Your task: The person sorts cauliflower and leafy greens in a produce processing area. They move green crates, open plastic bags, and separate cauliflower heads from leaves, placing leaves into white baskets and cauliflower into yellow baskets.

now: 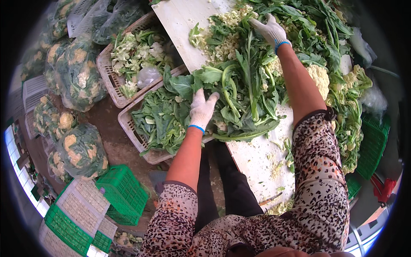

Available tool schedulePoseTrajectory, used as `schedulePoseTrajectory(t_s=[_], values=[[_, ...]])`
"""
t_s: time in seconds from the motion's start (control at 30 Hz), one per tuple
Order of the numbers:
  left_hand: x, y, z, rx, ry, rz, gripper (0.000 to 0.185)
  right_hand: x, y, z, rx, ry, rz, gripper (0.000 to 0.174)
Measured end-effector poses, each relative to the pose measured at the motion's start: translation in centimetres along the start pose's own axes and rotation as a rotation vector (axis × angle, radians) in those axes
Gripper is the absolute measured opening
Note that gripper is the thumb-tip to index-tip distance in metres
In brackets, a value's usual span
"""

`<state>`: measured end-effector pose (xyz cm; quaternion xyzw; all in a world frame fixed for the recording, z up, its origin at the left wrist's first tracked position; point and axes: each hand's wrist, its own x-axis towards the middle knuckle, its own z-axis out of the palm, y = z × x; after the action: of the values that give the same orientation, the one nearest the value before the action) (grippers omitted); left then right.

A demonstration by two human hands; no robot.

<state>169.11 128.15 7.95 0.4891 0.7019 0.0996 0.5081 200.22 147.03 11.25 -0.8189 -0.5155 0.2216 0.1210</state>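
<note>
Both my hands wear white knitted gloves with blue cuffs. My left hand [202,107] touches the near left side of a heap of green cauliflower leaves [247,80], its thumb raised and its fingers partly hidden by the leaves. Farther off, my right hand [268,29] lies on the heap's far side with thumb and fingers apart; whether either hand grips a leaf I cannot tell. The heap spans the white tabletop [257,160] and overhangs a crate of cut leaves [160,125]. A whole cauliflower head [318,80] sits right of my right forearm.
Another crate holds pale leafy trimmings [138,54]. Plastic bags of cauliflower [80,70] and a green crate [123,192] stand on the floor at left. What looks like a knife [270,199] lies on the near tabletop. More green crates [374,144] are at right.
</note>
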Motion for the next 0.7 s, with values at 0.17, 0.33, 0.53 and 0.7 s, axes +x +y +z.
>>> schedulePoseTrajectory(t_s=[0.17,0.33,0.53,0.7], values=[[0.1,-0.5,-0.2,0.040,0.021,-0.010,0.082,-0.5,-2.0,3.2,-0.340,-0.078,0.029,0.081],[-0.1,-1.3,-0.8,0.017,0.026,-0.032,0.081,-9.2,0.1,1.2,-0.257,-0.101,-0.194,0.056],[-0.1,-1.0,-0.6,0.031,0.007,-0.011,0.079,-20.6,0.8,-2.0,-0.166,-0.055,-0.585,0.064],[0.2,-1.6,-0.6,0.025,0.024,0.029,0.078,-25.6,-2.3,-3.9,-0.225,-0.054,-0.724,0.066]])
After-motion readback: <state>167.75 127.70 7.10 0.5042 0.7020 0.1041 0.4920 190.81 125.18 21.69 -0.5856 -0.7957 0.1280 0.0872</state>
